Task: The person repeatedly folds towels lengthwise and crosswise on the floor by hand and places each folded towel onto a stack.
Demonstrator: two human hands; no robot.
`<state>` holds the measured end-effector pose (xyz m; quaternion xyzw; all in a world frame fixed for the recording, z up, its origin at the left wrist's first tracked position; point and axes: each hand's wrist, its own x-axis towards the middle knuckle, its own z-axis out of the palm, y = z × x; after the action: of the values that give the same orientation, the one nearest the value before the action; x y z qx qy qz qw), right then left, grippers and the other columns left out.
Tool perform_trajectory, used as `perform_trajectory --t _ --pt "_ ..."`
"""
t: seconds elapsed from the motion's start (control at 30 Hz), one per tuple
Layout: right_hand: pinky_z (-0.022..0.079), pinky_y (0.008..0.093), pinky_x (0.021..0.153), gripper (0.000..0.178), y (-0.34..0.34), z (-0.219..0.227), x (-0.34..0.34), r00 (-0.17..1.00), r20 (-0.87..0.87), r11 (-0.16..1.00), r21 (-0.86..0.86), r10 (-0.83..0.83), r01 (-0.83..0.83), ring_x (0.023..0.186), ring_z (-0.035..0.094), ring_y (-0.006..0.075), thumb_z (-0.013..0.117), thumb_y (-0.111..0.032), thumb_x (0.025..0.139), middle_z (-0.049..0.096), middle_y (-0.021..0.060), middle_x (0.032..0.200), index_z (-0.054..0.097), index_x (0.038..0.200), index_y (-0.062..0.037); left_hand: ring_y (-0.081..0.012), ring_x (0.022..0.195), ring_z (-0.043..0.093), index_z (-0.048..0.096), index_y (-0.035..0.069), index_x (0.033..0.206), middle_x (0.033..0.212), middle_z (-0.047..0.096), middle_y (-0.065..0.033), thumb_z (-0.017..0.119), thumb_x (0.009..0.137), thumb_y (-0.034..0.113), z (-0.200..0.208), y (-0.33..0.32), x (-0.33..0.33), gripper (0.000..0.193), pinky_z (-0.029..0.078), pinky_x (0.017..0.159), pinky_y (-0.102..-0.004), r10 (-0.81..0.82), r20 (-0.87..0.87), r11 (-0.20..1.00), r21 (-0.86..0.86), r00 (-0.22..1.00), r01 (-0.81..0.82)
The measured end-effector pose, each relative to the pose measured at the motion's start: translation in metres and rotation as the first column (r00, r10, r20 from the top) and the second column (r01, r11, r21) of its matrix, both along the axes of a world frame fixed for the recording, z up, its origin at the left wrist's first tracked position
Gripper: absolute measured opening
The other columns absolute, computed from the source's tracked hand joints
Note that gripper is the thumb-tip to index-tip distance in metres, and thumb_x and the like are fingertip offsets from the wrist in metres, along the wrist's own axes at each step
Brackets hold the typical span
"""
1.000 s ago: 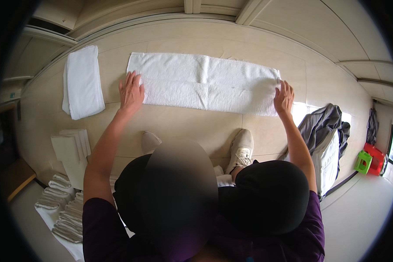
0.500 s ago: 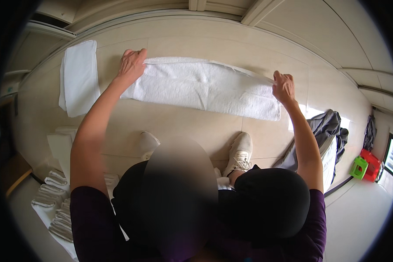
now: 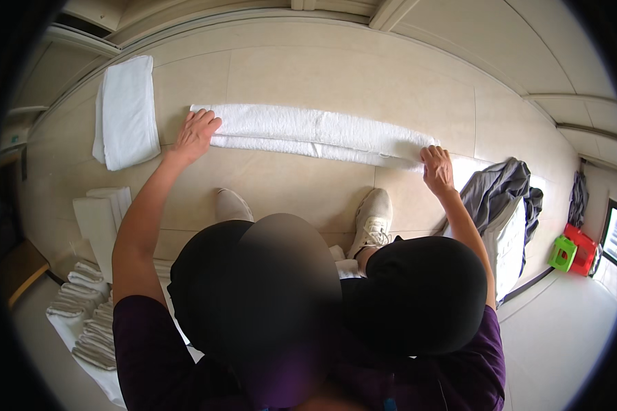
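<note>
A white towel lies on the tile floor in front of me, folded lengthwise into a long narrow strip. Its folded-over layer stops a little short of the near edge, so a strip of the lower layer shows. My left hand is closed at the left end, fingers curled on the towel's edge. At the right end, my right hand pinches the near corner of the folded layer. Some of the fingertips on both hands are hidden by the cloth or the knuckles.
Folded white cloth lies at the far left. Stacked white towels and several smaller folded ones sit nearer on the left. Grey fabric is bunched on the right, beyond my shoes. Green and red plastic items stand farther right.
Both hands have drawn the towel's far edge toward me and down, folding it over the near part. The towel is now a narrower strip.
</note>
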<state>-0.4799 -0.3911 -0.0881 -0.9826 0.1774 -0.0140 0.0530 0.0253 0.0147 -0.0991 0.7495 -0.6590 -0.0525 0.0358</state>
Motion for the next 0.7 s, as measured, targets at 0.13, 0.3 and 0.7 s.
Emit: perform_trajectory --t 0.13,0.3,0.7 --pt "0.044 0.0460 0.088 0.031 0.010 -0.017 0.010 0.990 -0.092 0.994 0.020 -0.104 0.106 0.101 0.058 0.0329 0.061 0.008 0.075 0.061 0.0112 0.097 0.061 0.101 -0.0079 -0.0279 0.102 0.054 0.059 0.005 0.098 0.097 0.052 -0.0097 0.060 0.078 -0.003 0.003 -0.003 -0.012 0.021 0.042 0.087 -0.0419 0.040 0.013 0.999 -0.012 0.999 -0.039" --pt "0.025 0.0514 0.124 0.061 0.057 0.004 0.084 0.992 -0.030 0.983 0.132 -0.123 0.126 0.140 0.043 0.0359 0.059 -0.004 0.081 0.050 0.0188 0.147 0.051 0.142 -0.0023 -0.0316 0.141 0.040 0.056 0.008 0.138 0.145 0.048 -0.0134 0.069 0.087 0.018 0.028 -0.059 -0.097 0.054 0.025 0.120 -0.0507 0.059 -0.300 0.991 -0.094 0.952 -0.091" --pt "0.010 0.0485 0.129 0.060 0.001 -0.061 -0.002 0.964 -0.007 0.964 0.009 -0.267 0.267 0.157 0.019 0.0291 0.040 -0.028 0.107 0.027 0.0126 0.167 0.027 0.161 -0.0055 -0.0265 0.158 0.014 0.030 0.018 0.162 0.170 0.023 -0.0073 0.053 0.102 0.049 -0.048 -0.054 -0.102 0.071 0.005 0.126 -0.0561 0.338 -0.018 0.936 -0.099 0.941 -0.338"
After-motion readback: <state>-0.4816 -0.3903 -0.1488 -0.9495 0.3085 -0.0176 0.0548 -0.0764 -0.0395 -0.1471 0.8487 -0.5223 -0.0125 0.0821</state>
